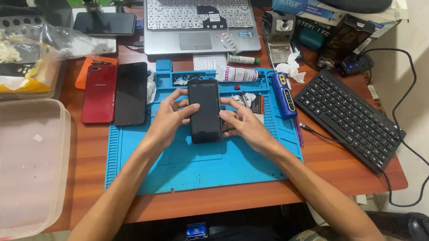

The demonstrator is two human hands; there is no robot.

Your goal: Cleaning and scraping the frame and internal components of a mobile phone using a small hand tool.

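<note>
A black smartphone (205, 111) lies screen-up on a blue repair mat (202, 161) in the middle of the wooden desk. My left hand (166, 120) grips its left edge, the thumb resting on the screen. My right hand (244, 121) holds the right edge with fingers curled against the side. Small parts and a card lie on the mat just beyond my right fingers.
A red phone (99, 93) and a black phone (130, 93) lie left of the mat. A blue electric screwdriver (284, 95), glue tube (236, 74), black keyboard (350, 118), laptop (200, 21) and a clear plastic tub (19, 164) surround the mat.
</note>
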